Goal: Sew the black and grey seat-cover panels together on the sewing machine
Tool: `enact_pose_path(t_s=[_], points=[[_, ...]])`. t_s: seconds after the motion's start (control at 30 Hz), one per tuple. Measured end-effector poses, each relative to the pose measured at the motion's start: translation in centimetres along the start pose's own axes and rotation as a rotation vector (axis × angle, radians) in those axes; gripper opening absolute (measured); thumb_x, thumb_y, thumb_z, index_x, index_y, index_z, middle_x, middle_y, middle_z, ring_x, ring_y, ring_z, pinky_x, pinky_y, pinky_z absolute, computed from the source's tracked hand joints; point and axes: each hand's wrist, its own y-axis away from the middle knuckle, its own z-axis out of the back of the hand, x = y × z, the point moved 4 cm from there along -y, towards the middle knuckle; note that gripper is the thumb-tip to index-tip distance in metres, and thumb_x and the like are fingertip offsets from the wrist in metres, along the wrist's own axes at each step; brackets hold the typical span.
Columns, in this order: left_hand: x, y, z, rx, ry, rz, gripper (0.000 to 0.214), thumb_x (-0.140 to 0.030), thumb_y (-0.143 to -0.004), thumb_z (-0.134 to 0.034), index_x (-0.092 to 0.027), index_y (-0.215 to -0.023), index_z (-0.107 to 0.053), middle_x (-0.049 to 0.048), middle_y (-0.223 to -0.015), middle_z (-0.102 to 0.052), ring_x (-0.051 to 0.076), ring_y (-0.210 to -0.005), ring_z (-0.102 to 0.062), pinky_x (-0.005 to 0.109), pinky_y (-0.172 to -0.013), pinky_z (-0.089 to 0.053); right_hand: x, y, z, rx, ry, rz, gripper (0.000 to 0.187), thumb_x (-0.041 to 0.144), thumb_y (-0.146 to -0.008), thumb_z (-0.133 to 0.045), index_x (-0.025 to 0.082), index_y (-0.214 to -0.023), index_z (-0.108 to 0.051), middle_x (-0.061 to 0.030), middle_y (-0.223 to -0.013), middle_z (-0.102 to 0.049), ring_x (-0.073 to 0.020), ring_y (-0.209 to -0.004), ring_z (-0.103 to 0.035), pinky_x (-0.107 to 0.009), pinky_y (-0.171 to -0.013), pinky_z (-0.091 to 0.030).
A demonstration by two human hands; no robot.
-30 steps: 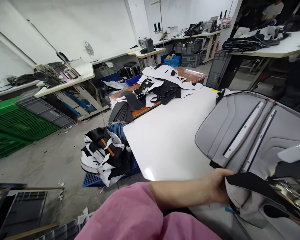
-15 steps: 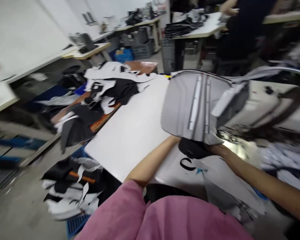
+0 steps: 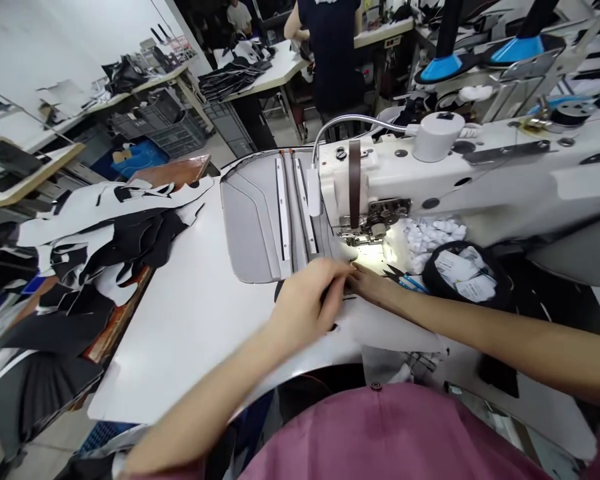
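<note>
A grey fabric panel (image 3: 247, 227) with two white strips lies flat on the white tabletop, its right side reaching under the sewing machine (image 3: 380, 160). Just in front of the lit needle area, my left hand (image 3: 310, 293) is closed, thumb and fingers pinched together, slightly blurred. My right hand (image 3: 373, 283) meets it at the fingertips, its fingers curled and partly covered by the left. Whatever is between the fingers is too small or hidden to name. Dark material shows beneath the hands.
Blue-handled snips (image 3: 410, 280) and a dark round container (image 3: 467, 273) of white labels sit right of my hands. Cut black and white pieces (image 3: 130, 233) are heaped on the left. A person (image 3: 330, 53) stands at a table behind.
The grey panel has come down from being held up and lies flat by the machine. My hands have left its lower edge and come together near the needle. The view has swung right.
</note>
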Motion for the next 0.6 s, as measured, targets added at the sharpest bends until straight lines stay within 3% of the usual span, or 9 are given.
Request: enact_pose_path(t_s=[0.1, 0.17, 0.27, 0.4, 0.6], points=[[2.1, -5.2, -4.3, 0.509, -0.400, -0.022, 0.018, -0.003, -0.080, -0.055, -0.009, -0.096, -0.061, 0.0080, -0.099, -0.064, 0.019, -0.091, -0.060, 0.031, -0.081, -0.050, 1.0, -0.1, 0.9, 0.071, 0.064, 0.027, 0.038, 0.006, -0.091, -0.039, 0.017, -0.118, -0.063, -0.0119, -0.105, -0.067, -0.0263, -0.104, -0.061, -0.052, -0.106, -0.038], [3.5, -6.4, -6.7, 0.654, -0.558, -0.077, 0.016, 0.000, -0.082, -0.051, -0.006, -0.091, -0.062, 0.0098, -0.101, -0.063, 0.021, -0.097, -0.057, 0.034, -0.084, -0.048, 1.1, 0.2, 1.1, 0.099, 0.087, 0.015, 0.042, 0.004, -0.090, -0.040, 0.019, -0.123, -0.060, -0.0114, -0.110, -0.067, -0.0253, -0.106, -0.060, -0.051, -0.106, -0.038], [5.2, -5.8, -8.4, 0.693, -0.600, -0.127, 0.020, -0.004, -0.089, -0.044, -0.007, -0.090, -0.064, 0.0112, -0.100, -0.062, 0.023, -0.100, -0.054, 0.032, -0.081, -0.047, 0.7, 1.2, 1.2, 0.095, 0.105, 0.012, 0.040, 0.005, -0.091, -0.042, 0.020, -0.123, -0.060, -0.0141, -0.121, -0.062, -0.0259, -0.115, -0.056, -0.050, -0.103, -0.040], [7.1, -4.4, -8.2, 0.702, -0.600, -0.098, 0.024, -0.015, -0.094, -0.043, -0.013, -0.099, -0.065, 0.0107, -0.097, -0.060, 0.024, -0.097, -0.053, 0.031, -0.076, -0.046, 0.3, 2.8, 2.1, 0.079, 0.167, 0.065, 0.030, 0.011, -0.093, -0.046, 0.016, -0.117, -0.064, -0.0207, -0.126, -0.058, -0.0274, -0.117, -0.054, -0.047, -0.096, -0.043], [7.1, -4.1, -8.1, 0.625, -0.619, -0.061, 0.023, -0.018, -0.094, -0.043, -0.017, -0.106, -0.062, 0.0100, -0.099, -0.058, 0.025, -0.097, -0.051, 0.034, -0.073, -0.043, 1.5, 2.6, 4.4, 0.111, 0.276, 0.102, 0.028, 0.015, -0.089, -0.053, 0.011, -0.115, -0.064, -0.0235, -0.120, -0.061, -0.0301, -0.112, -0.058, -0.045, -0.095, -0.043]])
